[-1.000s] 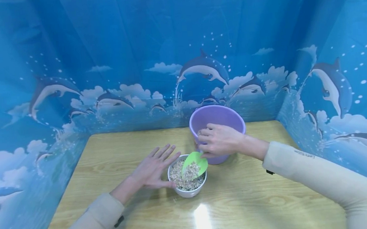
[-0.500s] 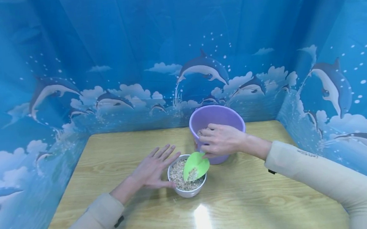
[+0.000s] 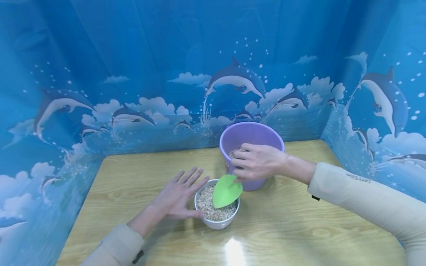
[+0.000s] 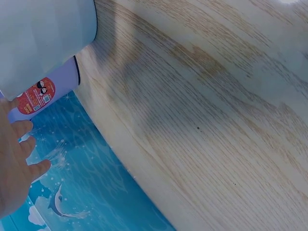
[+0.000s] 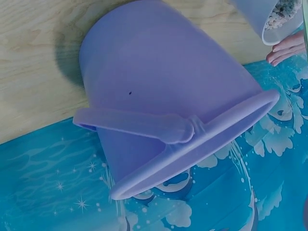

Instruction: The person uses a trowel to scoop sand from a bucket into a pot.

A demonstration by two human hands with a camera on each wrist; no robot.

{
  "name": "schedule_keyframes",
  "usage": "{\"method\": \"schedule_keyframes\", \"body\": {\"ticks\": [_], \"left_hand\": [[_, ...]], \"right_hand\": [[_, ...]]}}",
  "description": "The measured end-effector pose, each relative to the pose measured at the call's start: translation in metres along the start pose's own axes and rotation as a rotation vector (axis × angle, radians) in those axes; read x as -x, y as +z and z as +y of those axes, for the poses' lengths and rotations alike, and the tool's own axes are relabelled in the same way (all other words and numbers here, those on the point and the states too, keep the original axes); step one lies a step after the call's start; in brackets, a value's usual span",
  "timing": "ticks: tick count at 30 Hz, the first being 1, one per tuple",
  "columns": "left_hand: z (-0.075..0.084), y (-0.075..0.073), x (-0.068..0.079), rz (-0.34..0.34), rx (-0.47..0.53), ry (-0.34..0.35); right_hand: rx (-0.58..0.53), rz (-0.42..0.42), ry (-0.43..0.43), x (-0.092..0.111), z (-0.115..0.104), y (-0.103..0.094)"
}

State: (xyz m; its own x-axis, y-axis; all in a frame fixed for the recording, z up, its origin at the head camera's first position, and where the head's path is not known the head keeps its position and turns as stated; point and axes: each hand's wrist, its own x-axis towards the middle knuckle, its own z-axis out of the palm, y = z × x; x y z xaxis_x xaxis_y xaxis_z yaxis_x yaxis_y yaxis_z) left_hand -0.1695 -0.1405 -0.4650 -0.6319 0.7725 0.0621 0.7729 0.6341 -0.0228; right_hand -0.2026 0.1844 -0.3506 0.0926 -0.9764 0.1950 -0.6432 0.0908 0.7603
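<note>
My right hand (image 3: 256, 161) grips a green plastic shovel (image 3: 226, 190) near its blade; the hand covers the handle. The blade is turned underside up over a white bowl (image 3: 218, 224) filled with small pale gravel (image 3: 206, 200). At the bowl's left side my left hand (image 3: 176, 196) lies with straight, spread fingers, its thumb at the rim. In the left wrist view that hand (image 4: 14, 163) shows beside the bowl (image 4: 45, 43). Behind the bowl stands a purple bucket (image 3: 251, 136) with some gravel inside, partly hidden by my right hand.
The bucket (image 5: 163, 72) has a side handle (image 5: 130, 126) and, in the left wrist view, a red label (image 4: 36, 98). A wooden table (image 3: 300, 234) bears everything. Blue dolphin-print curtains (image 3: 155, 62) hang along its back and sides.
The shovel has rolled over in my right hand from blade up with gravel to underside up, and its gravel has slid into the bowl. My left hand has stayed put.
</note>
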Motion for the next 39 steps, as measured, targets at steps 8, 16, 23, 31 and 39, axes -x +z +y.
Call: {"method": "schedule_keyframes", "body": {"ticks": [8,16,23,31,39], "left_hand": [[0.000,0.000,-0.001,0.009,-0.010,0.008],[0.000,0.000,-0.001,0.006,0.000,0.006],[0.000,-0.001,0.000,0.002,0.006,0.012],[0.001,-0.003,0.000,-0.011,0.007,-0.003],[0.002,-0.005,-0.004,0.009,0.005,0.016]], "right_hand": [[0.012,0.023,0.000,0.001,0.005,-0.001],[-0.060,0.019,0.057,0.008,0.006,0.002],[-0.121,0.018,0.157,0.019,0.004,0.006],[-0.186,0.034,0.239,0.034,0.002,0.008],[-0.236,0.030,0.344,0.049,0.004,0.008]]}}
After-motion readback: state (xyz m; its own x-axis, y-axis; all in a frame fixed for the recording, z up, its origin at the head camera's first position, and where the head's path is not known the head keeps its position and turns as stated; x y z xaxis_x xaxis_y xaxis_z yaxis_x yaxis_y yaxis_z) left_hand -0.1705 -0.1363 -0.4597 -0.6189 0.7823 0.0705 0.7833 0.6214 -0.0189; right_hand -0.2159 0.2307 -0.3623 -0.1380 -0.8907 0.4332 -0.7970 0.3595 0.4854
